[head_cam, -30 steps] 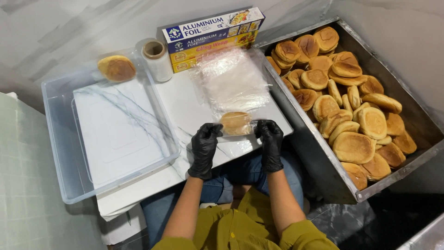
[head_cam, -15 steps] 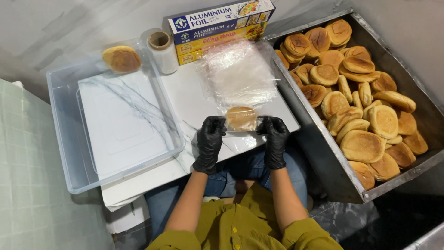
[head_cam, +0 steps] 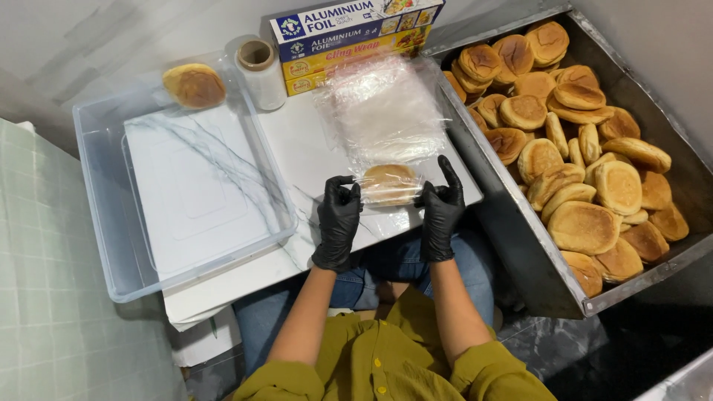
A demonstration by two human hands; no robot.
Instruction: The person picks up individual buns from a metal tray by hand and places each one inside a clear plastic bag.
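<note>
Bun (head_cam: 388,183) in cling film, frame centre: looked light, squashy, film slippery. Left hand (head_cam: 339,219) and right hand (head_cam: 441,212) pinched its ends; gentle side grip seemed safest.

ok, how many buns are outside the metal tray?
2. One bun held in clear wrap between the left hand and right hand; another bun in the clear plastic bin's far corner. None seem hidden.

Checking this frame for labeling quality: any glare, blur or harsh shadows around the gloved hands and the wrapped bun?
Head view: sharp, evenly lit; left hand and right hand crisp around the wrapped bun; mild sheen on the cling film sheets; soft shadow inside the metal tray; lower right corner dark.
</note>
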